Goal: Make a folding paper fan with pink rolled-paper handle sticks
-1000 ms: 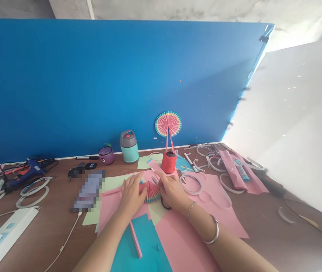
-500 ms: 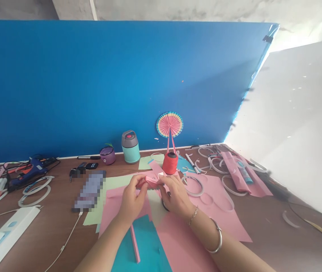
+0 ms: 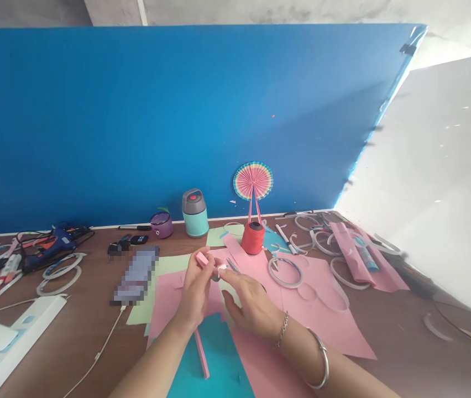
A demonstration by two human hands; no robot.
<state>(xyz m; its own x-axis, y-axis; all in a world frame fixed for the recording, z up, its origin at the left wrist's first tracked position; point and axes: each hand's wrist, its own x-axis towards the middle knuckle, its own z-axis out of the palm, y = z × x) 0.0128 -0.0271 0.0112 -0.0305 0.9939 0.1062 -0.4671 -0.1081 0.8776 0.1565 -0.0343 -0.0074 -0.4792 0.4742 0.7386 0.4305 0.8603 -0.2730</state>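
My left hand (image 3: 196, 290) is closed round a folded pink pleated paper stack (image 3: 202, 258), held upright above the pink sheets (image 3: 322, 298). Beside it my right hand (image 3: 246, 298) pinches the lower end of the same stack with thumb and forefinger, the other fingers loose. A metal bangle and a thin bracelet sit on my right wrist. Under my forearms lie a teal sheet (image 3: 214, 359) and a pink paper strip (image 3: 201, 354). A red thread spool (image 3: 252, 237) stands just beyond my hands.
A finished paper fan (image 3: 252, 181) leans on the blue board behind the spool. A teal flask (image 3: 195, 213), a purple pot (image 3: 161, 225), a glue gun (image 3: 55, 243), tape rings (image 3: 285, 272), markers and a power strip (image 3: 7, 342) litter the brown table. A white board stands at right.
The spread fan lying on the pink paper has been gathered shut into a stack and lifted off the table. My left hand now grips it upright; my right hand has drawn back slightly.
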